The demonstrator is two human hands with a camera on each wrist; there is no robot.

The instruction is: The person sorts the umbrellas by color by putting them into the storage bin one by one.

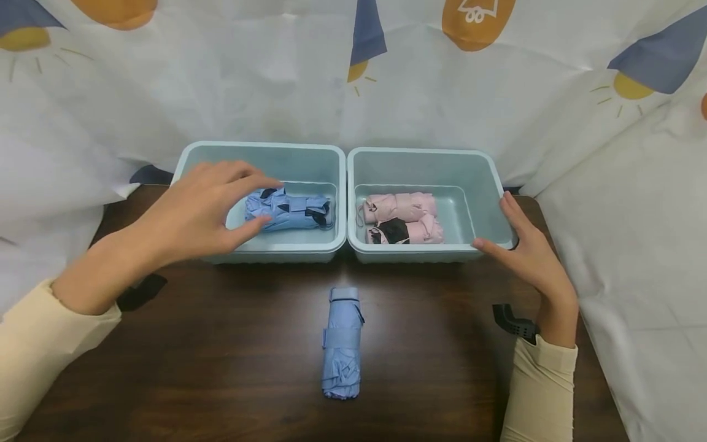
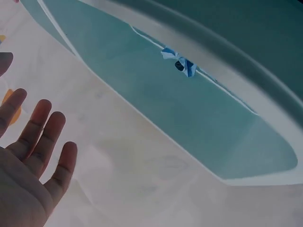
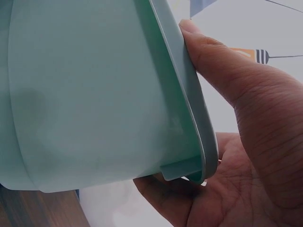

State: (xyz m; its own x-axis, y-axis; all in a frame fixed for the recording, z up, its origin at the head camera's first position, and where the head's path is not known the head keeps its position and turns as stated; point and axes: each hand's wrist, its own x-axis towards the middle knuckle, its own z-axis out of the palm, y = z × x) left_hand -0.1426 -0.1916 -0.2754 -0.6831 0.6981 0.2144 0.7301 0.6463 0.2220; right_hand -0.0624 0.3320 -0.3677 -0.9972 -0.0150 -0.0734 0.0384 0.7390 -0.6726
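Observation:
Over the left light-blue bin [image 1: 278, 248] hovers my left hand [image 1: 212, 212], fingers spread and nothing held. Beneath it lie folded blue umbrellas [image 1: 293, 212] with black patches, partly hidden by the hand; I cannot tell how many. My right hand [image 1: 527, 248] spans the front right corner of the right light-blue bin [image 1: 411, 250], thumb at the front rim and fingers along the right side. In the right wrist view, thumb and fingers [image 3: 208, 47] touch that rim. Two folded pink umbrellas [image 1: 400, 207] lie inside. A folded blue umbrella [image 1: 342, 344] rests on the table.
Both bins stand side by side at the back of the dark wooden table [image 1: 237, 356]. Behind them and along the sides hangs a white patterned cloth [image 1: 265, 80]. A black strap [image 1: 513, 322] sits at the right wrist.

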